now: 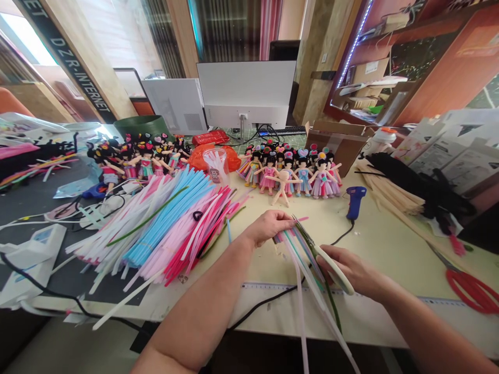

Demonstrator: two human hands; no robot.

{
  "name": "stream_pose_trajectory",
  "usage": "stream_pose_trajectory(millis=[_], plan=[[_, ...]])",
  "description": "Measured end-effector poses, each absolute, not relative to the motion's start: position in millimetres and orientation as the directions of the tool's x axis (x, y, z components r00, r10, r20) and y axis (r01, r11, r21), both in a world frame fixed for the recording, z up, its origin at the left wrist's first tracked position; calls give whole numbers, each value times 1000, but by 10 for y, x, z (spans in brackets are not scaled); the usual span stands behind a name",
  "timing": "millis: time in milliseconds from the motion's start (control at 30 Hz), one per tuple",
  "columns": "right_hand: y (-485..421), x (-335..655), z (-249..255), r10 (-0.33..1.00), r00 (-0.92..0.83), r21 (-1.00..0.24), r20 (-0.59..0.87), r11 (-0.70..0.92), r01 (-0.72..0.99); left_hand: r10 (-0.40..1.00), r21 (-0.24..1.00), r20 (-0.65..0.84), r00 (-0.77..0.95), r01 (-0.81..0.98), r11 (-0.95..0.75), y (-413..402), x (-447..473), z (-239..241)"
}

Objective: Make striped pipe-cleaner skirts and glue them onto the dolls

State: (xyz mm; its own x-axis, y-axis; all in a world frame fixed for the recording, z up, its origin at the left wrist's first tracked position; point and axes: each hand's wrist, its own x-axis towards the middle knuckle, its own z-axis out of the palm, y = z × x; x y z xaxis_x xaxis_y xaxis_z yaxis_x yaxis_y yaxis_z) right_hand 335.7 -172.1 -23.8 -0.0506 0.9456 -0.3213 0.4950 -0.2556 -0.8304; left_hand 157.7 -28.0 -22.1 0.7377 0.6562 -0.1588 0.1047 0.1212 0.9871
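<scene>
Fuzzy pastel stems [320,304] — long, thin strips — are pinched in the fingers of the L hand [268,228], near side of table [378,249], ends draped past the edge. Cream-handled scissors [338,272] are gripped by the R hand [351,267], metal blades at stems' far ends. Fluffy bundles [163,223] are piled L; small dolls w/ flared skirts [304,171] are grouped far — blue glue gun [355,201] to R.

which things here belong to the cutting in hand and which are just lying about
Seem part of it:
- white-handled scissors in the right hand
- strands in the left hand
- pile of pipe cleaners, probably similar stock

Seem to be lying about, untouched:
- glue gun
- red-handled scissors
- cardboard box
- monitor
</scene>
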Motion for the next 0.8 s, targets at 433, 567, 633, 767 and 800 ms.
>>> stream_pose_trajectory(millis=[433,567,633,767,800], plan=[[-1671,3254,-293,986,59,-727,-157,-156,668,693,987,-159,703,95,130,-304,1643,-284],[-1655,3254,-312,987,63,-696,-145,-147,703,707,982,-185,683,111,150,-310,1655,-280],[-1649,3252,-313,987,64,-691,-146,-148,707,712,981,-195,675,116,159,-316,1658,-268],[-1642,3249,-331,987,74,-684,-145,-154,713,725,979,-205,657,127,162,-332,1663,-241],[-1641,3249,-338,986,75,-684,-147,-156,713,727,978,-209,654,131,163,-335,1665,-236]])
